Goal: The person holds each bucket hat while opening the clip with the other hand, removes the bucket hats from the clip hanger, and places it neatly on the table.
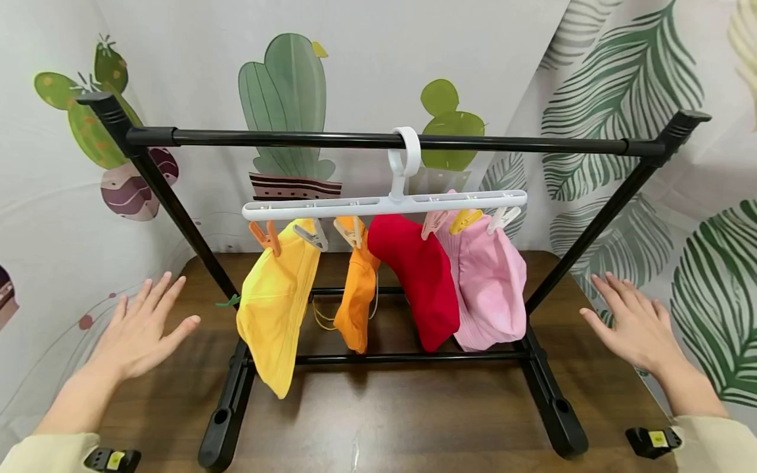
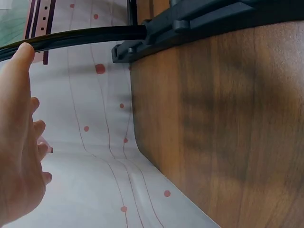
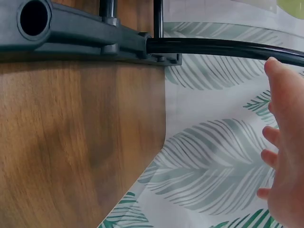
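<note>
My left hand (image 1: 138, 332) is held out flat with straight fingers on the left of a black rack (image 1: 331, 139), holding nothing. On the other side my right hand (image 1: 635, 322) is spread the same way, also holding nothing. From the rack's top bar hangs a white clip hanger (image 1: 331, 209) by its hook. Its clothespins hold a yellow hat (image 1: 275, 295), an orange cloth item (image 1: 357, 299), a red cloth item (image 1: 416, 276) and a pink hat (image 1: 487, 289). Cords (image 1: 322, 318) dangle beside the orange one.
The rack's feet (image 1: 227, 414) stand on a brown wooden table (image 1: 378, 414). Behind it hang white curtains (image 1: 195, 59) printed with cacti and leaves. A green tie (image 1: 227, 302) shows by the left upright. Small black devices (image 1: 652, 441) sit at both wrists.
</note>
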A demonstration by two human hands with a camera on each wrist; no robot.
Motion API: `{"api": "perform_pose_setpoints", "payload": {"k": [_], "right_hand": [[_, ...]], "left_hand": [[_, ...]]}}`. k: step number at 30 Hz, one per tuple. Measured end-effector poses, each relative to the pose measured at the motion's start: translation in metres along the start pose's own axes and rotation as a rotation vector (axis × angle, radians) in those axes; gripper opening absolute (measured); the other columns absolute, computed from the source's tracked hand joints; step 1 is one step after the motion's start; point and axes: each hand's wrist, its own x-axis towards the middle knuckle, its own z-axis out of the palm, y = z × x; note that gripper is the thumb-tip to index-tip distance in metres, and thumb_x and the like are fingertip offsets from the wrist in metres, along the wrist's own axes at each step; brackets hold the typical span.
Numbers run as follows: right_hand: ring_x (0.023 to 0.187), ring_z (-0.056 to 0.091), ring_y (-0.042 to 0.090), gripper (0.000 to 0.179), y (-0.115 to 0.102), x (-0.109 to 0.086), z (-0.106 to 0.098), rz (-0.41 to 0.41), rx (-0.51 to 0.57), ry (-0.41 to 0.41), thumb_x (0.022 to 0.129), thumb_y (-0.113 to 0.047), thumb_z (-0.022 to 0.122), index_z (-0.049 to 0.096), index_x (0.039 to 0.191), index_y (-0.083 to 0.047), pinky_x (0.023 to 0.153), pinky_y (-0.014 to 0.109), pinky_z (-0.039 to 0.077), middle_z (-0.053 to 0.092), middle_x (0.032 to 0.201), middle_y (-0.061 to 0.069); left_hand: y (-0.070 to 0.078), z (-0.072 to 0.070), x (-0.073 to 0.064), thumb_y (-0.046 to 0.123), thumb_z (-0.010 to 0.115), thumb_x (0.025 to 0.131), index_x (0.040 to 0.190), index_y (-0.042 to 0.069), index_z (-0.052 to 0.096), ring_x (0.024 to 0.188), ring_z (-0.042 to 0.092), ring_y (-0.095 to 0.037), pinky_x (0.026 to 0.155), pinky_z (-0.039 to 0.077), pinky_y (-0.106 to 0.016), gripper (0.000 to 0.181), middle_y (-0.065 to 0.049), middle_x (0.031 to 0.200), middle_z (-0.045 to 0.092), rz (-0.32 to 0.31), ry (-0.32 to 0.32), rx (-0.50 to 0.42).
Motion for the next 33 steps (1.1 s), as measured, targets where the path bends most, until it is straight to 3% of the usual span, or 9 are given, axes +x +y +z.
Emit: {"api": "perform_pose_setpoints", "payload": {"k": [10, 17, 26, 33], "right_hand": [[0.105, 0.041, 0.053, 0.055, -0.005, 0.003, -0.001, -0.066, 0.048, 0.177, 0.088, -0.032, 0.058, 0.044, 0.135, -0.008, 0.074, 0.067, 0.031, 0.045, 0.129, 0.027], [0.105, 0.04, 0.054, 0.05, -0.01, 0.001, -0.002, -0.057, 0.103, 0.198, 0.088, -0.028, 0.059, 0.047, 0.13, -0.005, 0.078, 0.065, 0.03, 0.046, 0.124, 0.031], [0.104, 0.041, 0.052, 0.046, -0.018, 0.0, -0.004, -0.04, 0.15, 0.223, 0.089, -0.026, 0.057, 0.049, 0.13, -0.006, 0.081, 0.061, 0.029, 0.049, 0.121, 0.029], [0.102, 0.044, 0.048, 0.044, -0.03, -0.001, -0.004, -0.055, 0.198, 0.278, 0.088, -0.022, 0.058, 0.051, 0.128, -0.004, 0.082, 0.056, 0.031, 0.053, 0.117, 0.028]], "left_hand": [[0.005, -0.005, -0.003, 0.045, 0.048, 0.091, 0.148, 0.011, 0.018, 0.139, 0.004, -0.04, 0.107, -0.01, -0.058, 0.073, -0.02, 0.151, 0.014, 0.018, 0.07, -0.041], [0.005, -0.007, -0.004, 0.043, 0.051, 0.09, 0.147, 0.012, 0.02, 0.139, 0.009, -0.041, 0.108, -0.005, -0.059, 0.072, -0.019, 0.151, 0.018, 0.033, 0.111, -0.064], [0.01, -0.007, -0.006, 0.037, 0.056, 0.088, 0.144, 0.009, 0.028, 0.136, 0.018, -0.041, 0.105, 0.013, -0.06, 0.069, -0.019, 0.149, 0.023, 0.063, 0.2, -0.104], [0.019, -0.005, -0.01, 0.034, 0.058, 0.087, 0.145, 0.016, 0.027, 0.131, 0.026, -0.044, 0.096, 0.019, -0.066, 0.068, -0.014, 0.15, 0.024, 0.057, 0.236, -0.173]]}}
